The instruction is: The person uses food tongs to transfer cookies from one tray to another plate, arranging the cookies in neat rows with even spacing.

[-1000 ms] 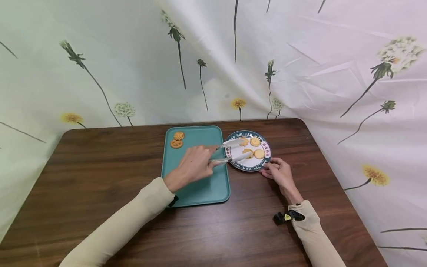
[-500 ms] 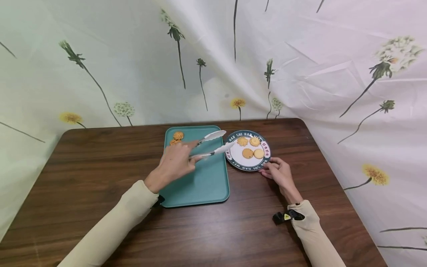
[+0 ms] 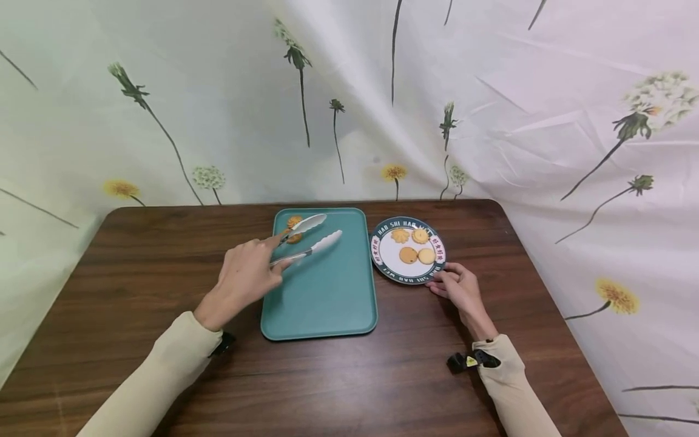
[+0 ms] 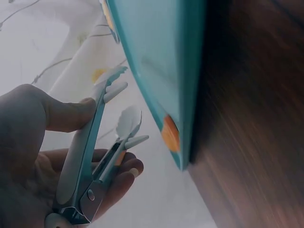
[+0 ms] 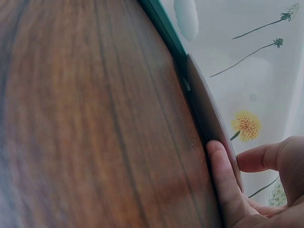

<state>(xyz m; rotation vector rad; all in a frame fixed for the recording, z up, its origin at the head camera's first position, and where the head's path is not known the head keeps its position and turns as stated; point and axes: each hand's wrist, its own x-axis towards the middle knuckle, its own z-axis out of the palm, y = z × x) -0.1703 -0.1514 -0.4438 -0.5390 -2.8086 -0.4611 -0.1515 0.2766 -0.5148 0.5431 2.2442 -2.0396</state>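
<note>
Floral cloth (image 3: pixel 240 109) backs our wooden table (image 3: pixel 415 355). At left, our left hand (image 3: pixel 240 276) has fingers curled round spread tongs (image 4: pixel 85 147) over the green tray (image 3: pixel 327 297); at right, we pinch the plate (image 3: pixel 388 250) between our right hand's (image 3: pixel 459 290) thumb and fingers.

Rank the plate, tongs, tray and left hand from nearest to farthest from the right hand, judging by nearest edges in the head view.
1. Plate: its near right rim is pinched by the right hand.
2. Tray: left of the plate.
3. Tongs: farther left, seen over the tray's far part.
4. Left hand: farthest left, gripping the tongs.
</note>
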